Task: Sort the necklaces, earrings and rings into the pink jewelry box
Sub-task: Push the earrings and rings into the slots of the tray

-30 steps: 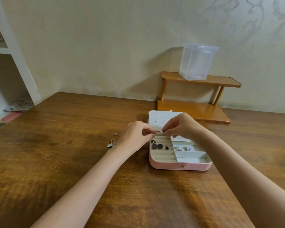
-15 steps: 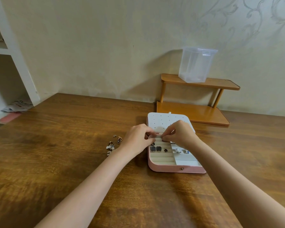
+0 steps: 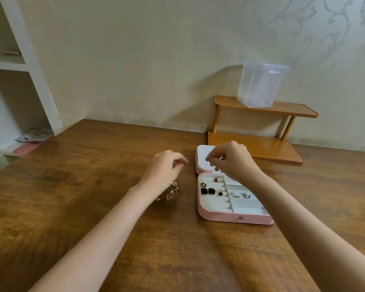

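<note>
Loose gold jewelry (image 3: pixel 172 191) lies just below the empty, loosely curled left hand (image 3: pixel 163 167), left of the pink box (image 3: pixel 230 216); right hand (image 3: pixel 230 160) pinches, contents unclear.

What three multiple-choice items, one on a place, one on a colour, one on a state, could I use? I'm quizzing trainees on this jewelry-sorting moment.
1. Where do the loose gold pieces lie?
A. on the table left of the pink jewelry box
B. inside the box
C. on the wooden shelf

2. What colour are the two square earrings in the box?
A. blue
B. black
C. red

3. How is the box's lid?
A. shut
B. taken off
C. open, laid back

Key: 1 A, they rest on the table by the left hand. 2 B, both look black. 3 C, its dotted inside faces up under the right hand.
</note>
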Motion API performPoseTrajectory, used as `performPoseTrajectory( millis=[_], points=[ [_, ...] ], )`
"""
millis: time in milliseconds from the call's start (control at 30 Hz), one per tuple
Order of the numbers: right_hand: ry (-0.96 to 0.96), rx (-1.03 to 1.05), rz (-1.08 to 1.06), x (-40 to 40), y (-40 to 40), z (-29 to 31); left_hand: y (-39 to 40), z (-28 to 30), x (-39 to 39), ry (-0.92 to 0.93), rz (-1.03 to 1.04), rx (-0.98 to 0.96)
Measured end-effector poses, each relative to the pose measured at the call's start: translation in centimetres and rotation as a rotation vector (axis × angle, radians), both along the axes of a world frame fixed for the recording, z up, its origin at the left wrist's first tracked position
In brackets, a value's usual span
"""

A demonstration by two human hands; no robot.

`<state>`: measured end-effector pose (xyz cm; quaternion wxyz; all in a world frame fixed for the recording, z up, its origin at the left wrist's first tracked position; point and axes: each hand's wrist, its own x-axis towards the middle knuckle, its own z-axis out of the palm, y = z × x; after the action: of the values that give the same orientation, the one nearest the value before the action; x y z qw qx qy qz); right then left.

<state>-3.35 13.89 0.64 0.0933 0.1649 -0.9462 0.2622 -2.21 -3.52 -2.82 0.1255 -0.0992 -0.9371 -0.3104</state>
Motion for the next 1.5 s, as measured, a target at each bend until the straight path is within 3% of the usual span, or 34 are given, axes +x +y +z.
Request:
performPoseTrajectory(
  millis=[200, 500, 800, 1000, 1167, 1500],
  points=[
    [-0.101, 0.055, 0.225, -0.5, -6.1, -1.2, -5.2, 0.1, 0.6, -0.155, 0.204, -0.132],
    [-0.198, 0.054, 0.132, -0.6, -10.4, -4.0, -5.8, -1.2, 1.8, -0.168, 0.203, -0.126],
    [-0.532, -0.418, 0.078, 0.3, -2.9, 1.2, -2.3, 0.8, 2.1, -0.120, -0.052, 0.330],
    [-0.558, -0.114, 0.076, 0.8, 1.1, 1.9, 1.4, 0.7, 2.1, -0.184, -0.107, 0.181],
    [-0.522, -0.154, 0.010, 0.5, 1.4, 0.5, 3.1, 0.2, 1.6, -0.218, -0.062, 0.112],
    [-0.335, 0.047, 0.057, 0.3, 0.4, -0.7, 3.9, -0.7, 0.8, -0.237, 0.016, 0.037]
  ],
)
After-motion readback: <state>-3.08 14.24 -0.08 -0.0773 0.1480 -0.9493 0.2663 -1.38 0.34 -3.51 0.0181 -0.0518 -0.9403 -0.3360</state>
